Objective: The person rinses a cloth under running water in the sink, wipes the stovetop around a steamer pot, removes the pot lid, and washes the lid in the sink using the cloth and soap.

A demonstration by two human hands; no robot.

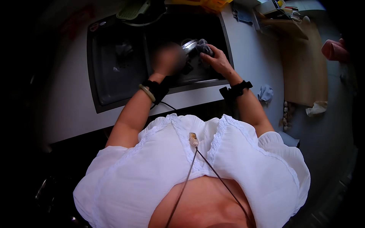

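My right hand (219,62) is closed round a bunched dark grey cloth (204,47) over the right basin of a dark double sink (159,90). The cloth touches a shiny metal object (189,46), whose kind I cannot make out. At the other side of this object is my left hand (167,60). A blur covers its fingers, so their grip is hidden. Both wrists wear black bands, and the left one also has a pale bangle (147,92).
A green plastic basket (133,10) sits at the sink's back edge, near something yellow (213,4). Right of the sink, a crumpled light blue cloth (265,93) lies on the white counter (254,60). Farther right are a wooden board (304,76) and a utensil holder (296,16).
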